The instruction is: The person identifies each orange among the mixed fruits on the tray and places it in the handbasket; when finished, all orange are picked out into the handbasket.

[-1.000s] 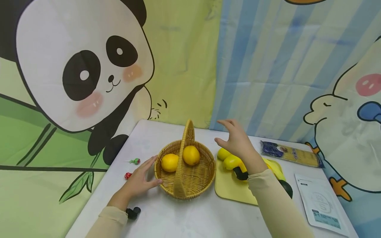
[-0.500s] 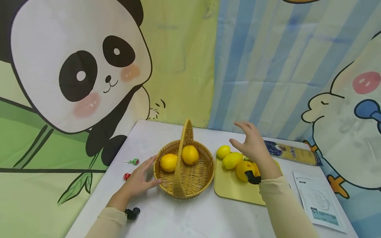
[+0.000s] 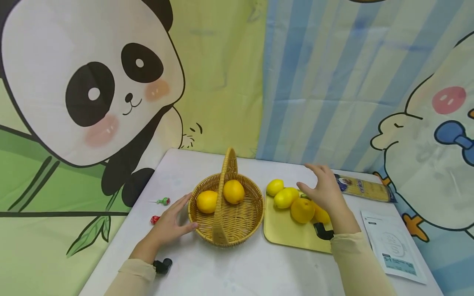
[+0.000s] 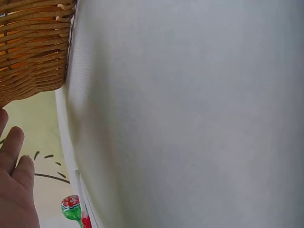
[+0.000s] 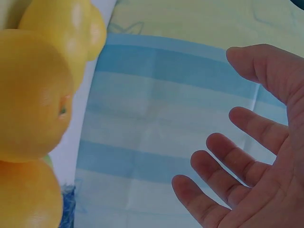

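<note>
two bare hands work over a white table [image 3: 237, 275]. the chief risk, as i judge it, is at the tray [image 3: 292, 241]: the fruit is round and close-set, so a careless touch of the right hand [image 3: 323, 190] on the tray orange [image 3: 302, 210] could set it rolling into the lemons [image 3: 286, 198] beside it, or over the low rim. a grip that pinches only one side would likely let smooth skin slip. a low pass toward the basket [image 3: 238, 224] could also catch its tall handle [image 3: 218, 222], which arches over the middle; a knock there might tip the basket, since the left hand [image 3: 168, 224] seems to steady just one side.

the tray orange lies apart from the right hand, nearer the viewer and to the left of its fingers in the head view. the wrist view agrees: the fruit fills the left edge, with a gap before the fingertips. that hand holds nothing; thumb and fingers stand well apart. a second orange [image 3: 321, 214] sits just behind, partly hidden.

the left hand's fingers are extended, not curled, and appear to touch the basket's left side. inside, two oranges [image 3: 233, 192] rest, one on each side of the handle.
</note>
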The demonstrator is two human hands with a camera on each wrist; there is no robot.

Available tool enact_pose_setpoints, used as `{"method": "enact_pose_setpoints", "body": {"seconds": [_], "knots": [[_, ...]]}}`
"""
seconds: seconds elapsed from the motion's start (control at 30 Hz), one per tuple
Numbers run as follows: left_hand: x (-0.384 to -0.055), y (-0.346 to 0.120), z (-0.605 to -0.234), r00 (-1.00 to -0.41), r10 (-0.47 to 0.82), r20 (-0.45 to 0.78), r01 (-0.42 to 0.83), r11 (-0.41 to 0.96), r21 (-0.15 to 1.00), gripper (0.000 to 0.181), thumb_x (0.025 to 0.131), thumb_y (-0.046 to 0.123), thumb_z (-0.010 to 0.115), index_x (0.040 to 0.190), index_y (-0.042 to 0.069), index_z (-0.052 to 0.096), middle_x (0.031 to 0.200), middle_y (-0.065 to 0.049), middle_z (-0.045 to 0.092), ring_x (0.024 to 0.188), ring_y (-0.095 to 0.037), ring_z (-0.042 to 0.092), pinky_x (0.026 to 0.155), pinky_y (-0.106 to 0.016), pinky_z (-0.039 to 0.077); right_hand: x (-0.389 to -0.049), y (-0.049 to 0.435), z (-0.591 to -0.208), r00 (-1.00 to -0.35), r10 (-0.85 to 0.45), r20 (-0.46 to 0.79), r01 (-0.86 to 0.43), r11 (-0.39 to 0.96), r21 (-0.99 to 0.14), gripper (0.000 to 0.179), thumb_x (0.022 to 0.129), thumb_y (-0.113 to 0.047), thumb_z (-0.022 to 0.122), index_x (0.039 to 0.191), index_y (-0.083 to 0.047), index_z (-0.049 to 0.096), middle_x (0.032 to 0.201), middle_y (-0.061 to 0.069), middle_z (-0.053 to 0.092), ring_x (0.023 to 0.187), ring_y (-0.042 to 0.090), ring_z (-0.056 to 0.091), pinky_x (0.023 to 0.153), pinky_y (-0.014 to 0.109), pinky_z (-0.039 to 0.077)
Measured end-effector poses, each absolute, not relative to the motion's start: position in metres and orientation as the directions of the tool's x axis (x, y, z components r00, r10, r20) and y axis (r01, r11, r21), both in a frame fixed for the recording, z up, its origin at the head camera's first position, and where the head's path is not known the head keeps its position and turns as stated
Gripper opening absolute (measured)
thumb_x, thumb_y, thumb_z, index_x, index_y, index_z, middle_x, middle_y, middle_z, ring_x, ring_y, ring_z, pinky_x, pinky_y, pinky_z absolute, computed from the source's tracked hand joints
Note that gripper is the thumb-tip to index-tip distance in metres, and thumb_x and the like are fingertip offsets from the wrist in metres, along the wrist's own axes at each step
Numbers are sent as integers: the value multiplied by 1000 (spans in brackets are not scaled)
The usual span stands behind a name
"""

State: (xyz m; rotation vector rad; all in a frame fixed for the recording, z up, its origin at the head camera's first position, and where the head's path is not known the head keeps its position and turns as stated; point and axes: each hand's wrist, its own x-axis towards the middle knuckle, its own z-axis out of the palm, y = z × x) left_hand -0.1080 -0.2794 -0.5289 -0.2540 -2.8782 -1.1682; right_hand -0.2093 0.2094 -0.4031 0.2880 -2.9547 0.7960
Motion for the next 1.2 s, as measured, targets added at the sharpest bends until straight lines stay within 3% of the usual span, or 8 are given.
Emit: {"method": "enact_pose_setpoints", "body": {"seconds": [0.4,1.2], "knots": [[-109,-281,-527,-988,136,78,152,700,698,105,82,59,83,167,29,29,172,-6,33,158,-40,31,122,-71,31,-197,220,-431,-991,-125,52,-134,848,-512,75,95,-41,74,158,-15,44,160,28,36,143,52,39,114,76,37],[-107,-279,-529,-990,127,68,138,705,696,105,82,59,83,167,30,28,172,-6,32,159,-39,30,123,-70,30,-176,227,-477,-992,-115,42,-119,816,-566,70,94,-36,77,153,-9,50,151,28,45,136,50,48,115,72,40]]}}
